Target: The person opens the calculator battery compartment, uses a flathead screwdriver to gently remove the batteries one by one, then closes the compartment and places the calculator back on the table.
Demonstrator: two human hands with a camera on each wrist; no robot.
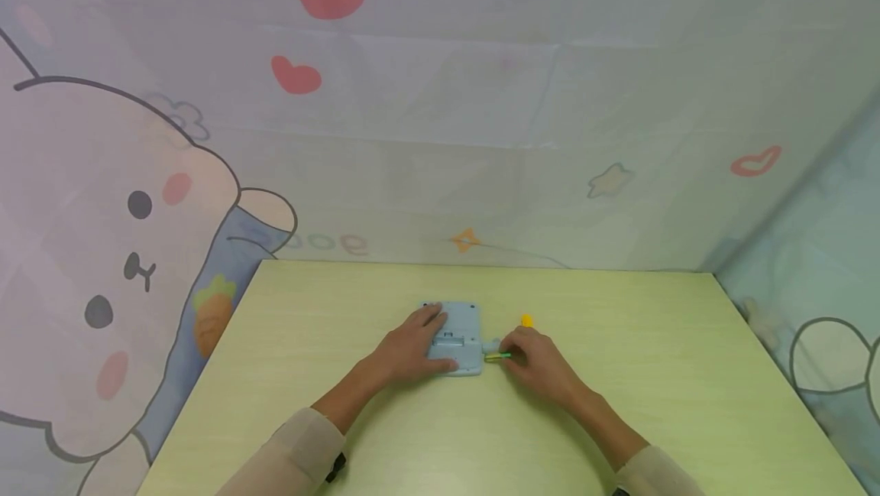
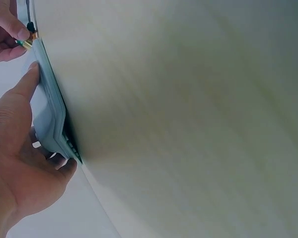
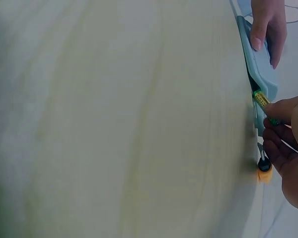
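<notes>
A light blue calculator (image 1: 462, 320) lies back side up on the table, a recess showing in its back. My left hand (image 1: 414, 347) holds it from the left, thumb toward the near edge and fingers toward the far edge; the left wrist view shows the left hand (image 2: 27, 144) with fingertips bent at the calculator's edge. Between thumb and fingers, my right hand (image 1: 539, 362) pinches a small green and yellow battery (image 3: 262, 99), its free end at the calculator's right edge. A light blue piece (image 1: 491, 345) lies beside that edge, partly behind the right hand.
A screwdriver with an orange-yellow handle (image 1: 526, 320) lies just beyond the right hand, its shaft mostly hidden. The pale wooden table (image 1: 660, 374) meets a printed cloth backdrop (image 1: 440, 137) at its far edge. More cloth hangs on both sides.
</notes>
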